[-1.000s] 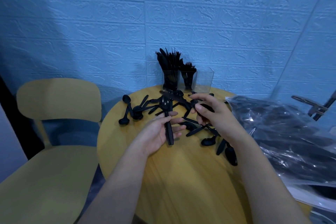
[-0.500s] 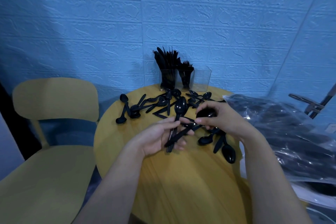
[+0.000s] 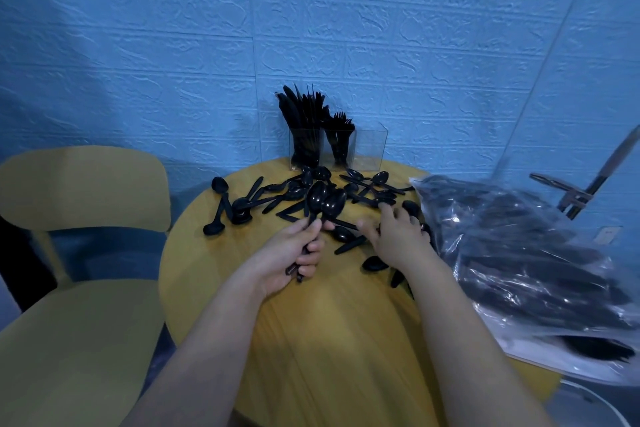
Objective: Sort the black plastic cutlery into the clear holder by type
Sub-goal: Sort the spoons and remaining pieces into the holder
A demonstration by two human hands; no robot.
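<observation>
Gripping two black spoons [image 3: 323,204] by their handles in the left hand [image 3: 292,253], fingers curled round them, bowls pointing up and away toward the wall, handle ends sticking out below the fist. Reaching with the right hand [image 3: 398,236] into the loose cutlery pile [image 3: 360,191] on the round yellow bench [image 3: 346,322], palm down, fingers spread and fairly straight, fingertips touching pieces at the right side of the pile; holding nothing that can be seen, though the far fingertips are partly hidden among dark pieces. Lying just between the two hands, a few more spoons [image 3: 346,236] flat on the bench. Lying apart at the left edge of the bench, a small group of spoons [image 3: 225,208]. Standing at the far edge of the bench, against the blue wall, the clear holder [image 3: 370,149] with three compartments: knives [image 3: 301,114] upright in the left one, forks [image 3: 341,128] in the middle one, the right one showing no cutlery. Resting to the right of the right hand, a clear plastic bag [image 3: 519,253] full of dark cutlery. Standing left of the bench, a yellow chair [image 3: 79,191].
</observation>
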